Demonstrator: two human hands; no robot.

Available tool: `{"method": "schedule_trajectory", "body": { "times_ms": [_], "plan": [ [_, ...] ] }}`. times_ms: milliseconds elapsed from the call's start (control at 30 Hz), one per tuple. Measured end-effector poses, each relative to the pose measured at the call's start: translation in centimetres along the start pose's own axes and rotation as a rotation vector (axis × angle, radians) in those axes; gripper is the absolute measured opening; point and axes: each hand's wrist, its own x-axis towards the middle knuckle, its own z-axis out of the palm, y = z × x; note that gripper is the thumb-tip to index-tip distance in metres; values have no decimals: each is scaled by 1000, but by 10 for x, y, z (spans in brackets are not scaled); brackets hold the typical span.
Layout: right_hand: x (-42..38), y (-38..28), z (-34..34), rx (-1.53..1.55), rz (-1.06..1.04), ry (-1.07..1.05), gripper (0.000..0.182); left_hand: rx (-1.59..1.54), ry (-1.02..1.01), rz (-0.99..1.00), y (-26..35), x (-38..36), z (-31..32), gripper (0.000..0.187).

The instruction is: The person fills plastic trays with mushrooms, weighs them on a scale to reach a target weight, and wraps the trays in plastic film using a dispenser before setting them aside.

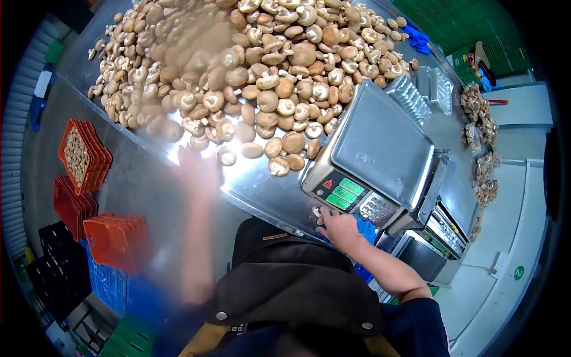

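Note:
A large heap of brown mushrooms (303, 55) covers the metal table (250, 184). My left hand (199, 172) is at the table's front edge, just below the heap's loose mushrooms, smeared by motion, so its fingers cannot be made out. Near the front of the scale (380, 143), my right hand (340, 229) has its fingers closed around a small pale mushroom (317, 212). Green digits are lit on the scale's display (345, 193), just above that hand. The scale's flat plate bears nothing.
Clear plastic trays (439, 90) lie beyond the scale, with packed mushrooms (479, 113) at the right. Blue gloves (416, 38) rest near the far edge. Orange crates (116, 241) stand at the left, and a crate of small mushrooms (76, 156) is there too. A sealing machine (440, 229) is right of the scale.

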Motion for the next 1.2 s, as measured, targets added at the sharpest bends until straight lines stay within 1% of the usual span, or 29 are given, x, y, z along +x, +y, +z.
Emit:
{"method": "schedule_trajectory", "body": {
  "times_ms": [33,67,133,167,200,233,267,300,333,367,400,467,500,533,600,633,667,733,800,833,867,900,933,1000,1033,1067,1100,1133,1200],
  "plan": [
    [0,2,25,13,-4,69,42,-4,3,7,16,-8,-3,80],
    [2,5,41,26,-6,141,41,-71,14,48,25,-16,0,80],
    [8,-1,19,186,-67,170,39,-264,48,250,40,-29,0,81],
    [11,-6,4,267,-97,183,38,-338,75,296,48,-38,3,83],
    [21,-10,-10,398,-164,249,37,-324,40,339,58,-46,-2,85],
    [32,-18,-39,542,-146,222,41,-357,35,390,63,-56,6,86],
    [47,-20,-56,703,-104,190,52,-392,30,444,69,-64,14,86],
    [60,-22,-76,974,-56,195,63,-323,7,521,77,-71,16,87],
    [84,-24,-66,1344,-128,393,69,-253,-14,593,86,-77,19,87],
    [95,-19,-86,1434,-139,411,70,-304,-28,666,93,-80,27,87],
    [99,-11,-109,1328,-107,481,63,-303,-50,688,101,-84,36,83],
    [107,26,-126,965,-130,607,52,-170,-51,885,113,-82,55,70],
    [109,51,-134,760,-126,742,49,-100,-91,933,123,-79,55,60],
    [110,79,-141,550,-120,862,45,-35,-96,969,128,-71,52,61],
    [114,152,-149,408,14,941,46,7,-36,1004,120,-39,69,62],
    [117,190,-147,341,141,947,52,-106,-54,972,122,-23,63,60],
    [120,227,-144,272,267,954,58,-106,-41,962,126,-11,59,58],
    [125,287,-138,184,337,863,71,112,44,1015,139,15,41,57],
    [128,326,-136,135,411,722,83,52,45,951,152,30,30,58],
    [131,342,-135,126,450,630,89,97,112,959,153,35,33,59],
    [134,352,-136,121,486,534,95,43,95,982,152,38,28,59],
    [138,361,-137,176,489,501,101,36,90,993,149,41,28,60],
    [141,369,-135,207,451,500,101,31,84,1000,147,41,28,62],
    [137,366,-146,271,374,491,101,20,27,916,148,32,23,65],
    [138,369,-137,211,389,568,100,2,-3,886,150,24,17,65],
    [136,366,-137,207,393,590,99,-19,-32,854,152,14,14,66],
    [134,362,-139,202,395,612,98,-71,-155,893,151,4,13,66],
    [130,357,-141,199,397,636,97,-95,-199,1036,144,-3,18,60],
    [124,351,-144,173,389,686,94,-14,-247,1264,132,-21,38,50]
  ]
}}
